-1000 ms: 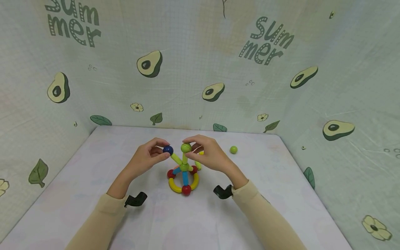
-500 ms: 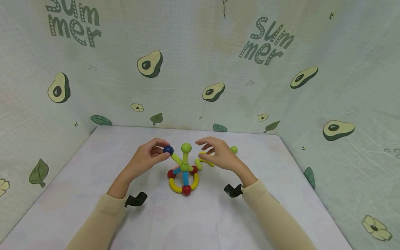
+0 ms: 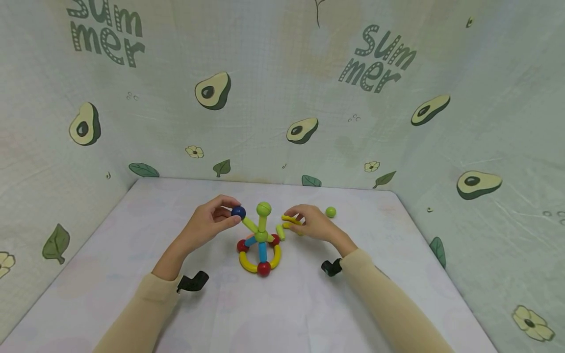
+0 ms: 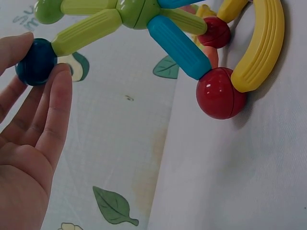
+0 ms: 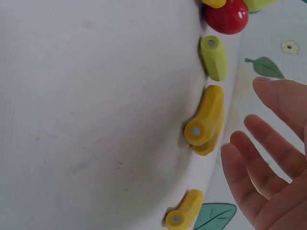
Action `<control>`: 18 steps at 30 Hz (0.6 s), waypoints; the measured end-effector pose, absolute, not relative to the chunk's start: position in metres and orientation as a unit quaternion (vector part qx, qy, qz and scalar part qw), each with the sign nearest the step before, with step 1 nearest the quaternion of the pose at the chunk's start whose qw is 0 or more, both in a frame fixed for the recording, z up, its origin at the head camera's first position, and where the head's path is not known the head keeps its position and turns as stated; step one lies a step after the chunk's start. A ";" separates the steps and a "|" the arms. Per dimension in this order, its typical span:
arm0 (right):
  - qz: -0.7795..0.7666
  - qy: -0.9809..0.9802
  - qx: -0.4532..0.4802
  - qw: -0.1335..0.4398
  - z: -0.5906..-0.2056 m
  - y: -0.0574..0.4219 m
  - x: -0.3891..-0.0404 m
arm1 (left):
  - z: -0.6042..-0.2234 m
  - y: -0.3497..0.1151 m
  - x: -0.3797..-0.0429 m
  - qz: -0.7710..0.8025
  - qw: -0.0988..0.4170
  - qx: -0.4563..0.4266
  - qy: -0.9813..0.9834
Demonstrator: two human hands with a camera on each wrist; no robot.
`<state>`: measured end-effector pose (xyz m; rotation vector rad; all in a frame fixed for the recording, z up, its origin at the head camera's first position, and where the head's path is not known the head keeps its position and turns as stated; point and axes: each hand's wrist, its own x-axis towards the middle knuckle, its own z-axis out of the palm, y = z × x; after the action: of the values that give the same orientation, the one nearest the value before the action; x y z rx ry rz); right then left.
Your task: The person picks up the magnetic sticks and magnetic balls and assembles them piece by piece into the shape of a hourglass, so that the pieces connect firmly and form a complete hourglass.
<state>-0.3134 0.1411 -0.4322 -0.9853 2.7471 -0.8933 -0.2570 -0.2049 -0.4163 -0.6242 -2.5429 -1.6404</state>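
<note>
In the head view a magnetic ball-and-stick figure stands mid-table, with a yellow curved base, red balls and blue rods. Two light green rods rise from its central green ball. One carries a green ball; the slanted one carries a dark blue ball. My left hand pinches that blue ball between thumb and fingers. Right of the figure, my right hand hovers over loose yellow curved sticks, its fingers spread and apart from them in the right wrist view.
A short light green rod lies between the figure and the yellow sticks. Another yellow stick lies farther off in the right wrist view. A loose green ball rests behind my right hand. Patterned cloth walls enclose the table.
My right hand has let go of the upper green ball, moved right and come down to the loose yellow sticks. The left hand stays on the blue ball.
</note>
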 end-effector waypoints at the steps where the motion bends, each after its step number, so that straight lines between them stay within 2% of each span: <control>1: -0.288 0.902 -0.318 0.047 -0.434 0.141 -0.315 | -0.416 -0.205 -0.257 -0.531 0.026 -0.202 -0.823; 18: -0.246 0.929 -0.269 0.067 -0.452 0.141 -0.320 | -0.413 -0.203 -0.255 -0.531 0.024 -0.201 -0.823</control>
<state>-0.3201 0.1414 -0.4522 -0.8115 2.7998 -0.7432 -0.2549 -0.2034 -0.4128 -0.6212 -2.5467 -1.6422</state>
